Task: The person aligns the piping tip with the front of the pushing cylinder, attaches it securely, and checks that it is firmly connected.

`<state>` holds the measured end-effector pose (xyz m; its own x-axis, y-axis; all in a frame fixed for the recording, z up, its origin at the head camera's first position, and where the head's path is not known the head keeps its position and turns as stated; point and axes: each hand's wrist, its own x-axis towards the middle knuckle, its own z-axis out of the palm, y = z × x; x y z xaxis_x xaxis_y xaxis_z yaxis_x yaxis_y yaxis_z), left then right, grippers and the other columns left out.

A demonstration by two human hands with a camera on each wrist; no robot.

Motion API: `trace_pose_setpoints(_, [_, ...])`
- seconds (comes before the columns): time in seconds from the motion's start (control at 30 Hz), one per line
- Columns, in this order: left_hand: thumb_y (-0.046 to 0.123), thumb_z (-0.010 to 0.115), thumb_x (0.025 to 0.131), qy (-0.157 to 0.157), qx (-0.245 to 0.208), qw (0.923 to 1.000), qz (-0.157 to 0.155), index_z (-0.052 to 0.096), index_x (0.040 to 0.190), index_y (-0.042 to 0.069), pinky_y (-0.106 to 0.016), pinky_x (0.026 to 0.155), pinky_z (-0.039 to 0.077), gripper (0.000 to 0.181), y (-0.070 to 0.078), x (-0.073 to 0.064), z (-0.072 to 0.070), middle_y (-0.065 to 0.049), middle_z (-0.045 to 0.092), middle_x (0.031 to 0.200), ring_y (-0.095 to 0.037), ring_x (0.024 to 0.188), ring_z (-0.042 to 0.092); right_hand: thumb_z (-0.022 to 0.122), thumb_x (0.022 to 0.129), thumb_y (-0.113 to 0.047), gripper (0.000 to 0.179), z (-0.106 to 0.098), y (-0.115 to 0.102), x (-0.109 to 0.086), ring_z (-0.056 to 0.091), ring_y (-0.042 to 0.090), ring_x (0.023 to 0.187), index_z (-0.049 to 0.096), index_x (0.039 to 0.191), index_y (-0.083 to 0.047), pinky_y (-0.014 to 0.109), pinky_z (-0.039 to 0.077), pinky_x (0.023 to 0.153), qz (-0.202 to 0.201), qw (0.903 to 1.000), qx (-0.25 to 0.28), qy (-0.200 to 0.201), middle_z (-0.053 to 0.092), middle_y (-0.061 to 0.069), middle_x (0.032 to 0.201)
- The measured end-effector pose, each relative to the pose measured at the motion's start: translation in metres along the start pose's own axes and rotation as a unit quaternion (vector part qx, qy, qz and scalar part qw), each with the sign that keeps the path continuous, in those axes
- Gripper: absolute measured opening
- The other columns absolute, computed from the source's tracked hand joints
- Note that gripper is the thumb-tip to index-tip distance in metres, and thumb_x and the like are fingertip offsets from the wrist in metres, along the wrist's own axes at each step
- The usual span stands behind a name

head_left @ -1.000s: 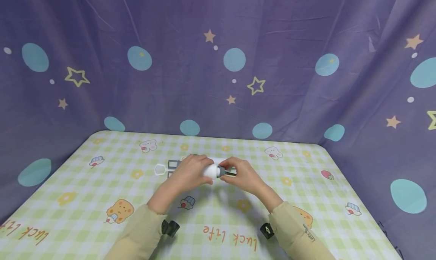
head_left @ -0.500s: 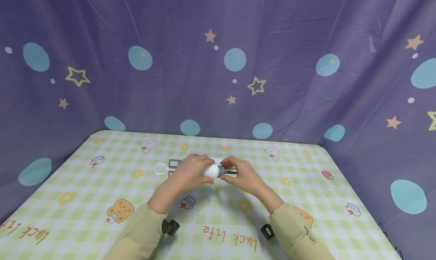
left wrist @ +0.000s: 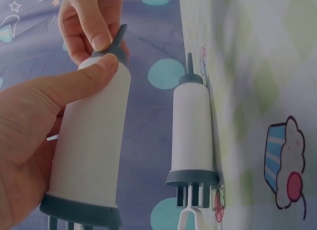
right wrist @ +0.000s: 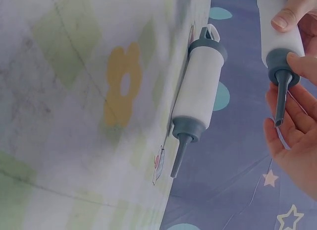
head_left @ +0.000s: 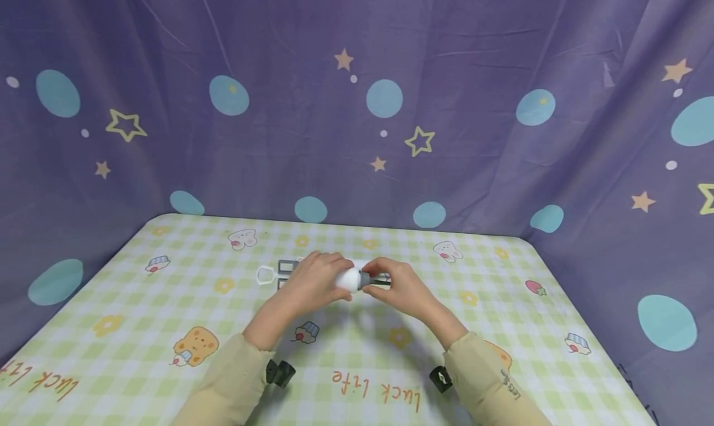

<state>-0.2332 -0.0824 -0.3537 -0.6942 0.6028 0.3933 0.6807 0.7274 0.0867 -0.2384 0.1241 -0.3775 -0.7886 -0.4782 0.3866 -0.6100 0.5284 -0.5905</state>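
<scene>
A syringe with a white barrel (head_left: 347, 280), grey nozzle cap and looped plunger handle (head_left: 264, 275) is held sideways above the table. My left hand (head_left: 315, 282) grips its barrel; in the left wrist view that thumb (left wrist: 84, 84) lies along it up to the cap. At the other end, my right hand (head_left: 400, 284) pinches the grey cap (right wrist: 282, 65), with the thin nozzle (right wrist: 281, 103) sticking out between thumb and fingers. A second, similar syringe (left wrist: 192, 126) lies on the table beyond the hands, mostly hidden in the head view but plain in the right wrist view.
A green-and-white checked cloth (head_left: 223, 320) with printed cartoons covers the table. Behind it hangs a purple curtain (head_left: 312, 134) with stars and blue ovals. Dark wrist devices (head_left: 281, 373) show below both sleeves.
Both hands keep their hold on the syringe. It has shifted very slightly to the right together with them; the cloth and curtain look the same.
</scene>
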Motion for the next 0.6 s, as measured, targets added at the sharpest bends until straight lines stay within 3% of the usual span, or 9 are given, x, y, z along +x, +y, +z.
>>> trace_pose_setpoints(0.3, [0.038,0.078,0.067,0.013,0.003,0.9999,0.001,0.064,0.106,0.012,-0.032,0.078,0.044,0.049,0.0005,-0.0008,0.0023,0.0,0.065,0.099,-0.017,0.087,0.061,0.068,0.082,-0.021,0.027,-0.0053,-0.0035,-0.0016,0.061,0.011,0.09,0.062,0.106,-0.013,0.026,0.05,0.079,0.009,0.9998,0.007,-0.015,0.065,-0.002,0.099])
trace_pose_setpoints(0.6, [0.04,0.077,0.068,0.023,0.007,0.9997,-0.007,0.063,0.109,0.014,-0.033,0.077,0.043,0.05,0.0011,-0.0017,0.0046,0.001,0.065,0.102,-0.016,0.087,0.061,0.066,0.083,-0.025,0.026,-0.0072,-0.0013,-0.0017,0.061,0.012,0.091,0.062,0.107,-0.014,0.033,0.051,0.081,0.007,0.9998,0.013,-0.016,0.065,-0.003,0.099])
